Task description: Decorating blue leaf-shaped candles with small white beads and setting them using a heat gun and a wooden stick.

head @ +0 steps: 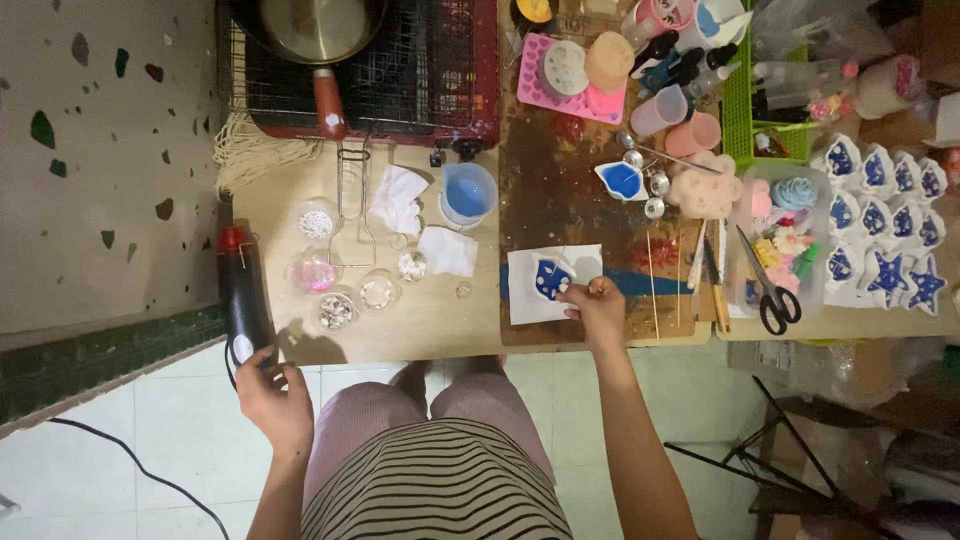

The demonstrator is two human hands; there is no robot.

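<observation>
This looks like a home craft corner, most likely for resin casting, set up on a low wooden table (420,320) over a tiled floor (180,420). A pink silicone mould (560,85), mixing cups (660,110) and dropper bottles (690,65) crowd the back. A blue cup (468,192) and small dishes of beads and glitter (335,310) sit to the left, with a black heat gun (243,295) at the table edge. Rows of finished blue-and-white pieces (880,220), scissors (770,285) and wooden sticks (652,285) lie to the right. A pan (310,30) on a wire rack suggests a domestic room, though the view is too tight to be sure.
</observation>
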